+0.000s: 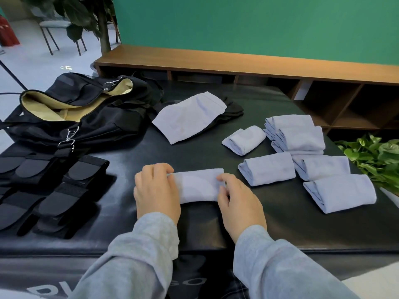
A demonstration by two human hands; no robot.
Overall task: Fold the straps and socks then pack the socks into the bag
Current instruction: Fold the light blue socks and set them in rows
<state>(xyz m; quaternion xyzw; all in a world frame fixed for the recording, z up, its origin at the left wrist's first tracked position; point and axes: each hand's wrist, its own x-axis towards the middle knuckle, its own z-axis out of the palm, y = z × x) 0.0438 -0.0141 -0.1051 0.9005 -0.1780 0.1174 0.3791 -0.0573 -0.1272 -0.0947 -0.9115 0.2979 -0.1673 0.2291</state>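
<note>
A sock is being folded at the near middle of the black worktop, so the sock-folding step is judged to be in hand, with packing not yet begun. The sock is held at both ends: its left end is gripped by the left hand, whose fingers are curled over the top edge, and its right end is pinched by the right hand between thumb and fingertips. The sock is pale lilac, soft and already doubled into a short, thick rectangle lying flat, its near edge rounded. To its right, several folded socks of the same colour are set close together, some stacked, while one larger unfolded piece lies flat farther back, partly over dark cloth. The bag, black with a tan lining, stands open at the far left, well apart from the folded socks. The straps, black, are laid in rows at the near left and appear to be done. The next move is judged to call for the fold to be pressed flat and the sock set beside the others; the remaining piece would then need folding before anything is carried to the bag.
</note>
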